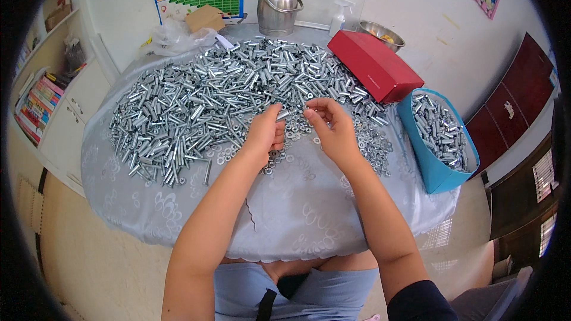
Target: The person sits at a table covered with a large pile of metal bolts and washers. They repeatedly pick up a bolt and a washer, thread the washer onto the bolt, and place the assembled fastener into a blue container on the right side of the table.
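Observation:
My left hand (pixel 263 134) is closed around a silvery metal expansion bolt (pixel 282 116), whose end points right toward my other hand. Thumb and fingers of my right hand (pixel 334 131) are pinched together close to that end; a small metal piece seems to be between them, too small to name. Under and between both hands lie many loose washers (pixel 363 142). Behind them spreads a large heap of metal sleeves and bolts (pixel 196 101) across the table. A single bolt (pixel 207 172) lies at the heap's near edge.
A blue bin (pixel 425 160) full of metal sleeves stands at the right, beside a red box (pixel 377 65). Along the back are a steel pot (pixel 278 9), a spray bottle (pixel 339 19), a metal bowl (pixel 389 34) and a plastic bag (pixel 178 37). The tablecloth (pixel 285 232) is grey.

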`<state>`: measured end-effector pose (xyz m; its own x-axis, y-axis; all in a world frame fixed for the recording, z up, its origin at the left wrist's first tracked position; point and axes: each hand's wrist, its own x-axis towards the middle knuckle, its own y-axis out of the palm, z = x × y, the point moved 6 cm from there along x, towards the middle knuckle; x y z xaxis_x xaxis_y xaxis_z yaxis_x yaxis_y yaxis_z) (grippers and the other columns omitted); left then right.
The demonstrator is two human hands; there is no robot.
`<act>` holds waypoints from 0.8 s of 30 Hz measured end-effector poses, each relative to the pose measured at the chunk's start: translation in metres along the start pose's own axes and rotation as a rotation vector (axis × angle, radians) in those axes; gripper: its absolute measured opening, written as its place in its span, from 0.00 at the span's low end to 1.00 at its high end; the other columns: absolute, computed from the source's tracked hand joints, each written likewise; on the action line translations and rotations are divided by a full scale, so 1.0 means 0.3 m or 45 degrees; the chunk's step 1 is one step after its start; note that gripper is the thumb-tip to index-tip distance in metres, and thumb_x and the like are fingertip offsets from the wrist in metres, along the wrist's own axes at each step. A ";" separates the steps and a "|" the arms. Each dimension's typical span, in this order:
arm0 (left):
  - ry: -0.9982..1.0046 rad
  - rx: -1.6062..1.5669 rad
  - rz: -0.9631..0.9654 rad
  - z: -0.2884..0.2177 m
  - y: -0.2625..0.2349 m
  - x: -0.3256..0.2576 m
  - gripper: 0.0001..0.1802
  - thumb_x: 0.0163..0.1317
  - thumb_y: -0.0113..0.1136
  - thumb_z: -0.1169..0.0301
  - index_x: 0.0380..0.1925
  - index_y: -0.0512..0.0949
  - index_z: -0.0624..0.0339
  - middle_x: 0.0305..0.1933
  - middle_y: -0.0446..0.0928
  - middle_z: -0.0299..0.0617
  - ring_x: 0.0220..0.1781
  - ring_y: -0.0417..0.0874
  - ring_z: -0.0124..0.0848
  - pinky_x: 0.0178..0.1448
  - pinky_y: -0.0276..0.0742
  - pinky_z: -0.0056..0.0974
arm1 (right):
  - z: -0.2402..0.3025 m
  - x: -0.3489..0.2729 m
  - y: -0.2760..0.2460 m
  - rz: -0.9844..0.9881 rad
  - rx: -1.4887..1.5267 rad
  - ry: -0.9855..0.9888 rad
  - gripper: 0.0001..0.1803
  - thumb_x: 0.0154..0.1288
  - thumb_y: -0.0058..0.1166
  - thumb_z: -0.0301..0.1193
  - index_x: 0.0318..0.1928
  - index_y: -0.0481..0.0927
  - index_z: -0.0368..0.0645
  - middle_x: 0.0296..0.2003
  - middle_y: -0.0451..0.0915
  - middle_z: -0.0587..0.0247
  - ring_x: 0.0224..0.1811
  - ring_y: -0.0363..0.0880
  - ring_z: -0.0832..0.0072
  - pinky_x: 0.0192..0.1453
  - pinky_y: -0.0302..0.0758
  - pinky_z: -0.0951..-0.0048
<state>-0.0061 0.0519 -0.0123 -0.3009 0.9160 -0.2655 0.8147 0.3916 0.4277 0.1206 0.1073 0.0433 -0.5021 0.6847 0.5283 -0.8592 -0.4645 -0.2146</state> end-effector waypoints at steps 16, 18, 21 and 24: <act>0.247 0.306 -0.221 -0.028 -0.013 -0.004 0.22 0.56 0.45 0.57 0.09 0.66 0.59 0.09 0.62 0.33 0.09 0.57 0.22 0.16 0.53 0.32 | 0.013 -0.023 0.040 0.200 -0.093 0.115 0.09 0.62 0.49 0.31 0.35 0.74 0.36 0.29 0.77 0.62 0.29 0.73 0.78 0.36 0.70 0.76; 0.314 0.409 -0.239 -0.031 -0.018 -0.001 0.24 0.56 0.45 0.57 0.09 0.67 0.62 0.10 0.64 0.36 0.11 0.61 0.24 0.18 0.57 0.33 | 0.006 -0.023 0.041 0.289 -0.218 0.172 0.12 0.64 0.47 0.33 0.34 0.73 0.35 0.26 0.76 0.61 0.28 0.71 0.77 0.35 0.69 0.76; 0.404 0.510 -0.245 -0.027 -0.023 0.010 0.25 0.56 0.45 0.56 0.08 0.67 0.65 0.11 0.67 0.38 0.15 0.65 0.26 0.22 0.61 0.34 | -0.002 -0.026 0.040 0.374 -0.259 0.235 0.16 0.66 0.43 0.38 0.30 0.71 0.37 0.21 0.71 0.66 0.24 0.67 0.80 0.30 0.65 0.76; 0.416 0.574 -0.239 -0.025 -0.021 0.016 0.26 0.56 0.45 0.56 0.08 0.66 0.66 0.12 0.67 0.39 0.17 0.67 0.27 0.25 0.63 0.36 | 0.032 -0.032 0.037 0.377 -0.262 0.161 0.20 0.67 0.40 0.40 0.26 0.71 0.37 0.17 0.67 0.68 0.22 0.64 0.82 0.27 0.63 0.78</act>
<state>-0.0165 0.0545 -0.0097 -0.5394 0.8420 0.0099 0.8415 0.5395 -0.0294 0.1168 0.0903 0.0438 -0.7289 0.6074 0.3159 -0.6703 -0.5392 -0.5098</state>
